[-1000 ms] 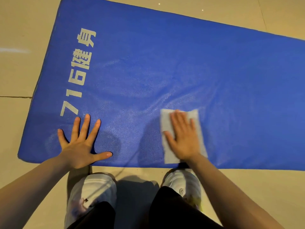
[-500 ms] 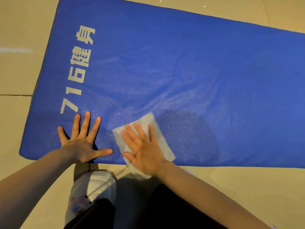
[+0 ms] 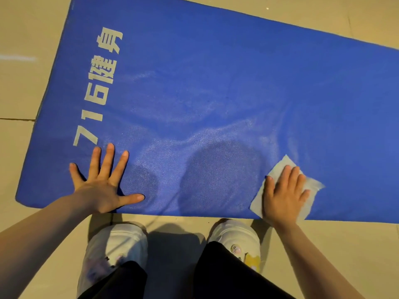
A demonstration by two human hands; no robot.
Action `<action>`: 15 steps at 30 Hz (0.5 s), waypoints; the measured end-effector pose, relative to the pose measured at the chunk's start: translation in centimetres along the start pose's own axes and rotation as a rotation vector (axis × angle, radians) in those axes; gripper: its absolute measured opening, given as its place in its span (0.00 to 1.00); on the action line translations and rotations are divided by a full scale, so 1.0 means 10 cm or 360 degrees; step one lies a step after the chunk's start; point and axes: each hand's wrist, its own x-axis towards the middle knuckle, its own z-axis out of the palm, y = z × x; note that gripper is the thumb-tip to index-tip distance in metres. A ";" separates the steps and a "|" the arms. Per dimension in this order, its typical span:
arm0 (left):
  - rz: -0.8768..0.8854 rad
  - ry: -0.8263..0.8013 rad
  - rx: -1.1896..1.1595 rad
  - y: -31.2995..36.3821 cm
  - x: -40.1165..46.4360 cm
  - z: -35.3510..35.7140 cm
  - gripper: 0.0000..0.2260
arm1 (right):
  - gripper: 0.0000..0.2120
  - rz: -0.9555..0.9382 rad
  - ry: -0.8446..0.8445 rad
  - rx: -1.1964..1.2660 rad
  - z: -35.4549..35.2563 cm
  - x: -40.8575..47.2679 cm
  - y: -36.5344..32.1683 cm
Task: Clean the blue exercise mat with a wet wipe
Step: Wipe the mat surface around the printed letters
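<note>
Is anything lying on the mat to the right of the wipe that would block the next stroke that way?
Nothing visible does. The right hand presses the wet wipe flat near the near edge of the blue mat, and the mat to its right is bare. The left hand rests far on the other side.

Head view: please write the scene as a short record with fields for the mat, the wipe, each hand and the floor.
mat: blue exercise mat, flat on floor, pale print at left end
wipe: white wet wipe, on mat near its near edge
right hand: right hand flat on wipe, fingers straight
left hand: left hand spread flat on mat, holds nothing
floor: beige tiled floor
feet: white shoes below mat's near edge
</note>
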 end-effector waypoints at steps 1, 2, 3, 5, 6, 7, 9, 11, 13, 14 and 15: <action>-0.0007 0.0009 -0.0011 0.00 0.00 0.01 0.56 | 0.38 -0.0129 -0.0023 0.0019 0.07 -0.08 -0.22; -0.0008 0.0021 -0.0037 0.01 0.00 0.01 0.56 | 0.37 -0.0320 -0.0064 0.0027 0.12 -0.16 -0.44; -0.0007 0.0034 -0.0068 0.00 0.00 0.00 0.57 | 0.35 -0.0561 -0.0110 0.0017 0.17 -0.23 -0.65; 0.0012 0.0093 -0.0106 -0.04 0.01 0.02 0.59 | 0.32 -0.1082 -0.0124 -0.0062 0.28 -0.32 -1.03; 0.0028 0.0151 -0.0134 -0.07 0.02 0.06 0.59 | 0.31 -0.1324 -0.0112 -0.0096 0.33 -0.35 -1.20; 0.0048 0.0201 -0.0195 -0.08 0.02 0.10 0.59 | 0.29 -0.1551 -0.0107 -0.0117 0.36 -0.35 -1.35; 0.0044 0.0366 -0.0404 -0.05 0.02 0.18 0.54 | 0.28 -0.1926 -0.0109 -0.0108 0.39 -0.29 -1.56; 0.0037 0.0665 -0.0562 0.05 0.06 0.17 0.47 | 0.31 -0.2122 -0.0110 -0.0130 0.38 -0.10 -1.60; 0.0198 0.0941 -0.0461 0.19 0.21 0.02 0.38 | 0.33 -0.1932 -0.0063 -0.0086 0.32 0.22 -1.53; 0.0323 0.1084 -0.0351 0.25 0.36 -0.09 0.35 | 0.34 -0.1685 -0.0046 -0.0028 0.27 0.43 -1.47; 0.0406 0.1208 -0.0273 0.29 0.54 -0.23 0.33 | 0.35 -0.1396 -0.0022 0.0013 0.20 0.65 -1.37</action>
